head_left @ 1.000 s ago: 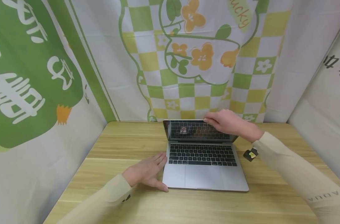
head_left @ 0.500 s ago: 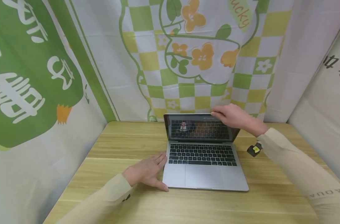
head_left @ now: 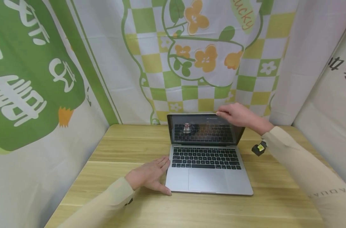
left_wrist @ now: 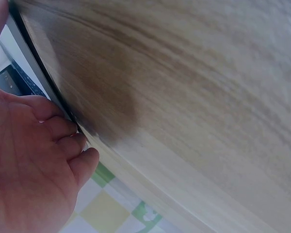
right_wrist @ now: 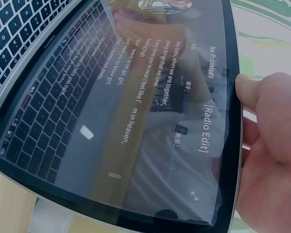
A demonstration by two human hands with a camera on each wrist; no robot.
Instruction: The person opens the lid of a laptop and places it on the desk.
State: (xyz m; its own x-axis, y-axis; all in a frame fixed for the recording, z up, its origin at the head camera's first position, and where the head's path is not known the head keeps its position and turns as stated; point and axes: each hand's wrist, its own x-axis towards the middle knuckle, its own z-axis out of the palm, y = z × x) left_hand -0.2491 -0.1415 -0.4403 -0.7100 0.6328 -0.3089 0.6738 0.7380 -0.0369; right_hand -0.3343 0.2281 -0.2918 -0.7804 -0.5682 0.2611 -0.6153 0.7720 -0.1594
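A silver laptop (head_left: 207, 180) stands on the wooden table, its lid (head_left: 201, 128) tilted up and back from the keyboard. My right hand (head_left: 239, 115) pinches the lid's top edge toward the right corner. In the right wrist view the thumb (right_wrist: 247, 90) lies at the screen's rim, and the other fingers are partly hidden behind it. Lines of text show on the lit screen (right_wrist: 150, 111), along with a reflection of the keys. My left hand (head_left: 150, 174) rests on the table with fingers and thumb spread against the laptop's left side, the thumb at its front corner.
The laptop stands on a wooden table (head_left: 119, 144). Behind it hangs a white cloth (head_left: 201, 91) with green and yellow checks and orange flowers. A green-and-white cloth (head_left: 36, 79) covers the left side, and a pale one with dark writing (head_left: 329, 104) covers the right.
The lid has tilted further up and back, and my right hand has risen with it and shifted a little right. The screen now shows more text. My left hand has stayed in place.
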